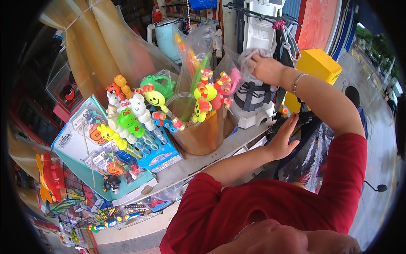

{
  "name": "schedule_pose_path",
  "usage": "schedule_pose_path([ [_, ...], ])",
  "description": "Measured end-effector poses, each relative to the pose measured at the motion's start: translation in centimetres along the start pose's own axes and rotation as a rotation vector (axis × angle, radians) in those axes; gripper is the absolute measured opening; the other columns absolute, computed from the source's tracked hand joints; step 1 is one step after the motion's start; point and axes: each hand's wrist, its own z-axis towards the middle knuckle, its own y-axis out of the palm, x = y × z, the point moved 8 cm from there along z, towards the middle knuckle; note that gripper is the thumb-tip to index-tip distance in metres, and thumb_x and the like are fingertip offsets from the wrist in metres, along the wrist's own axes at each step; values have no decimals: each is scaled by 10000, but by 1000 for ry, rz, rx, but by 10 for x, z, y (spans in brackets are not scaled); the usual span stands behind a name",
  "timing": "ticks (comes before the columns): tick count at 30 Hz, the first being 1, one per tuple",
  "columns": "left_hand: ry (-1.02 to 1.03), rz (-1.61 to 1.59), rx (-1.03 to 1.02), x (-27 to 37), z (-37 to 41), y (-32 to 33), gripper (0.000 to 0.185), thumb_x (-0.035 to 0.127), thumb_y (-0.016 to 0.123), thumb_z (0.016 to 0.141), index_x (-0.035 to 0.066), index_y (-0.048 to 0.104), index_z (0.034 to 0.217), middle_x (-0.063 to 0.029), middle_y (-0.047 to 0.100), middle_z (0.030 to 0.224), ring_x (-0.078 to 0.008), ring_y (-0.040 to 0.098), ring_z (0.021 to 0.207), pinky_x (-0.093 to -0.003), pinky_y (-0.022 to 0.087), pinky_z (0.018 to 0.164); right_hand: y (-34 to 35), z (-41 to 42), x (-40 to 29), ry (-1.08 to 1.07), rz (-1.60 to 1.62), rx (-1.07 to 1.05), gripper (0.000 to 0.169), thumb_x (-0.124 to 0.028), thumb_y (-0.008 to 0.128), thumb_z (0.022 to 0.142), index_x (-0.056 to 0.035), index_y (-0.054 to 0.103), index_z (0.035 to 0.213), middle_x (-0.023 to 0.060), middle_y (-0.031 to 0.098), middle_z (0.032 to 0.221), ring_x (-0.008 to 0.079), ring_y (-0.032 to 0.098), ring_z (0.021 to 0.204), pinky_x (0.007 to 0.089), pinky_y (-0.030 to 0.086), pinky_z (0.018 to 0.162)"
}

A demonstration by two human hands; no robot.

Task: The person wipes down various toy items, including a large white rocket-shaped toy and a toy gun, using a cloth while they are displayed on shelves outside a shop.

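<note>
My right hand [265, 68] presses a crumpled pale cloth [250, 58] against a tall white-and-grey plastic appliance [258, 36] with a black-banded lower part. Part of the appliance is hidden behind the hand and cloth. My left hand [284, 141] holds nothing; its fingers are stretched out and the thumb stands apart. It hovers just off the counter edge [206, 160], close to a dark handlebar [306, 117]. Left of the appliance, a brown plastic bucket [203, 139] holds smiley-face party blowers [203, 95] and bagged toys.
A blue display box [165, 160] of animal-topped bubble wands [130, 120] stands beside an open toy box [79, 127]. Wire racks [82, 203] hang below the counter. A yellow box [318, 65] and black cords [260, 14] are near the appliance. Wet pavement [380, 127] lies right.
</note>
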Motion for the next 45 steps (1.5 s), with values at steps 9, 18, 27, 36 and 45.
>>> schedule_pose_path([
  [9, -40, -93, 17, 4, -3, -12, 814, 11, 621, 824, 78, 179, 1505, -200, 138, 1558, -336, 191, 1436, -369, 255, 1123, 25, 6, -30, -291, -56, -328, 206, -210, 599, 781, -166, 677, 966, 23, 587, 1074, 253, 554, 1077, 440, 461, 920],
  [18, 7, -14, 35, 2, -7, -13, 738, 48, 621, 839, 93, 264, 1483, -205, 149, 1555, -338, 258, 1413, -382, 366, 1058, 3, 25, 5, 63, -120, -20, 331, -157, 631, 759, -122, 625, 1088, 48, 492, 1244, 254, 469, 1172, 397, 420, 923],
  [27, -293, -189, 115, -35, -42, -36, 538, 0, 585, 870, 122, 451, 1377, -65, 319, 1508, -219, 366, 1357, -401, 414, 1013, 43, 14, -45, -165, 272, -388, 294, -148, 673, 718, -129, 696, 1011, 55, 537, 1242, 277, 479, 1172, 432, 423, 926],
  [36, -309, 137, 685, -89, -47, -142, 724, 125, 674, 841, 34, 258, 1428, -172, 315, 1434, -296, 337, 1319, -399, 333, 1053, 1, -25, -35, -136, 707, -647, 273, -94, 712, 568, -53, 689, 838, 133, 610, 883, 339, 612, 868, 402, 494, 769],
  [45, -436, -272, 920, -130, -4, -196, 580, 371, 467, 984, 6, 340, 1418, -155, 363, 1449, -264, 354, 1305, -364, 259, 1082, -115, -73, -87, -317, 784, -251, 199, -57, 662, 680, -24, 675, 875, 117, 618, 950, 305, 589, 988, 410, 505, 812],
])
